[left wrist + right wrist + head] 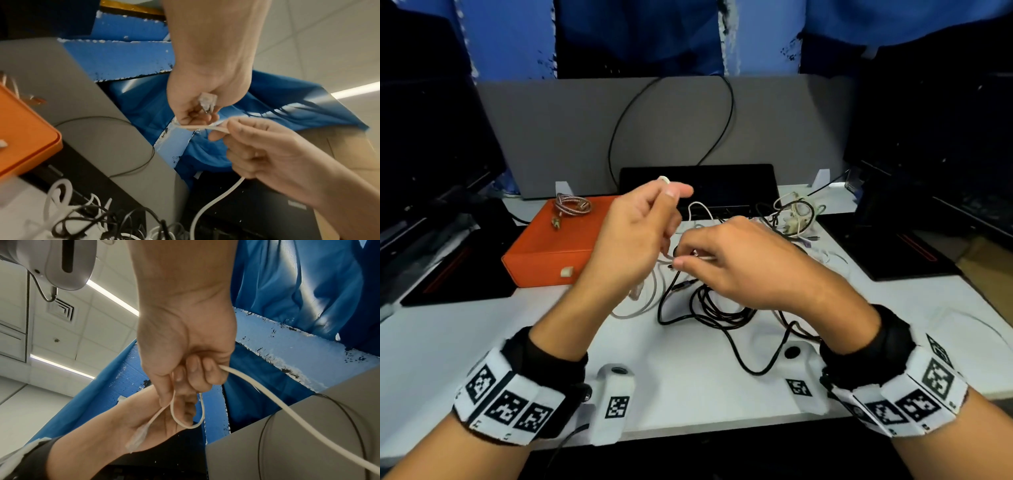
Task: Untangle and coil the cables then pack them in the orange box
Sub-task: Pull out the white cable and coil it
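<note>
My left hand [635,236] pinches the white cable [267,395] near its clear plug [207,101]; my right hand [736,263] curls fingers round it too. It trails into the tangle [715,308] mid-counter. Tugging could tighten knots or drag the pile off. The orange box [551,253], left, is shut.

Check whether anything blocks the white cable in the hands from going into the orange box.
The orange box is shut, its lid down, and a coiled braided cable lies on that lid. Both would have to be dealt with first. The white cable, held by the left hand and right hand, also trails into the cable tangle.
</note>
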Demonstrator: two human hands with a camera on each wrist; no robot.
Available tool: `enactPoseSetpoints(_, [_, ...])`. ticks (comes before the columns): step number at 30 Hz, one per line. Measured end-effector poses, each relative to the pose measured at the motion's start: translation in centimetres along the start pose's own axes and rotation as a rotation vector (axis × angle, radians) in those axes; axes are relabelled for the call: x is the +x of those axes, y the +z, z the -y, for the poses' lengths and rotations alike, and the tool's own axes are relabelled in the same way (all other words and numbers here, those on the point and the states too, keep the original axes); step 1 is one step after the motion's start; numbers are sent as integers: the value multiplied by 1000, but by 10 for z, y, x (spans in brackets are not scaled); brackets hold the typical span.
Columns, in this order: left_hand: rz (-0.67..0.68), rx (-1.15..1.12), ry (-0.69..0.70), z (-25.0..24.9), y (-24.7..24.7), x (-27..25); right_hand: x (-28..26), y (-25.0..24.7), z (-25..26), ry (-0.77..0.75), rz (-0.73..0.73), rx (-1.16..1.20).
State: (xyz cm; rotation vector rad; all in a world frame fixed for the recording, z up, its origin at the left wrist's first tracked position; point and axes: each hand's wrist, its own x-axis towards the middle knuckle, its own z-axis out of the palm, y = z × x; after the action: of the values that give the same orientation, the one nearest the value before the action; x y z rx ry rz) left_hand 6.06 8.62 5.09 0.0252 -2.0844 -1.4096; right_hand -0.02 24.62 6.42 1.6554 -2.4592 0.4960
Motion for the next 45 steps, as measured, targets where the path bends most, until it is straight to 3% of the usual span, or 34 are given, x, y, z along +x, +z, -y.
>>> enactPoseSetpoints(3, [71, 227, 137, 4, 0, -1, -1, -3, -1, -15, -94, 82])
enactPoseSetpoints(6, [251, 196, 71, -2, -11, 0, -4, -10, -8, -6, -181, 201])
enactPoseSetpoints(10, [472, 69, 1, -8, -22, -3, -5, -21, -18, 33, -169, 371])
enactPoseSetpoints(16, [496, -302, -158, -6, -18, -1, -1, -16, -26, 16, -192, 459])
enactPoseSetpoints(23, [620, -620, -165, -6, -13, -7, -1, -27, -33, -40, -335, 446])
enactPoseSetpoints(28, [578, -850, -171, -12, -10, -7, 4, -20, -35, -10, -456, 451])
enactPoseSetpoints(30, [572, -935, -173, -14, -16, -4, 5, -17, -41, 48, -409, 390])
enactPoseSetpoints(34, [446, -964, -145, -17, -25, 2, 6, -2, -39, 167, -138, 237])
enactPoseSetpoints(37, [265, -874, -107, -12, -26, 6, 6, 8, -24, 146, 101, 83])
enactPoseSetpoints(40, [168, -583, -31, -8, -27, 7, 0, 14, -8, 59, 291, 52])
enactPoseSetpoints(42, [250, -234, 8, -9, -30, 6, -3, 11, 0, 13, 289, 88])
enactPoseSetpoints(45, [501, 159, -3, -8, -39, 3, -7, -8, 4, -16, 160, 129])
